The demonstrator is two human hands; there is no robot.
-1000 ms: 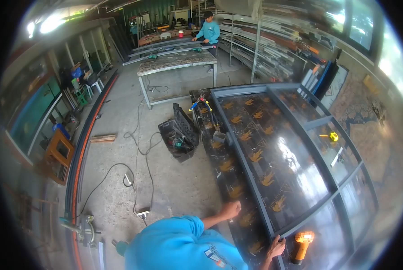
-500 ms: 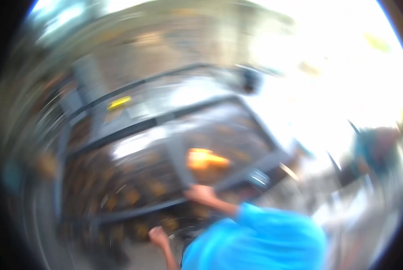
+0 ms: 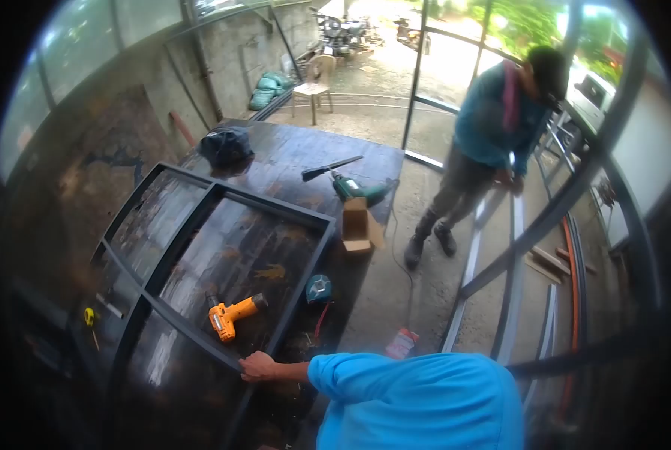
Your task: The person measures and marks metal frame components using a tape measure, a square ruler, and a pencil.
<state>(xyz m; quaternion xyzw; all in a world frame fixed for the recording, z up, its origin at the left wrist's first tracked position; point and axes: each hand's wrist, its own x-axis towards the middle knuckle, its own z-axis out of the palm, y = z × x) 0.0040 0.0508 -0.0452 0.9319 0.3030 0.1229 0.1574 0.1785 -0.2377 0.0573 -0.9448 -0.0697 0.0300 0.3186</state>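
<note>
My right hand (image 3: 257,367), at the end of a blue sleeve, is closed on the near edge of a dark metal frame (image 3: 172,247), where a crossbar meets the outer bar. The frame has several bars and lies on a dark worktable. An orange cordless drill (image 3: 229,315) lies inside one of its openings, close to my hand. Just outside the frame sits a teal tape measure (image 3: 318,288). My left hand is out of view.
A green power drill (image 3: 359,187), an open cardboard box (image 3: 359,226) and a dark bag (image 3: 226,146) rest on the table (image 3: 290,146). A yellow-handled screwdriver (image 3: 89,318) lies at left. A co-worker (image 3: 485,142) bends over metal bars at right. Beyond stands a chair (image 3: 317,81).
My view has swung right and steadied, bringing the co-worker and doorway into clear sight. My left hand has left the view. My right hand is still at the frame.
</note>
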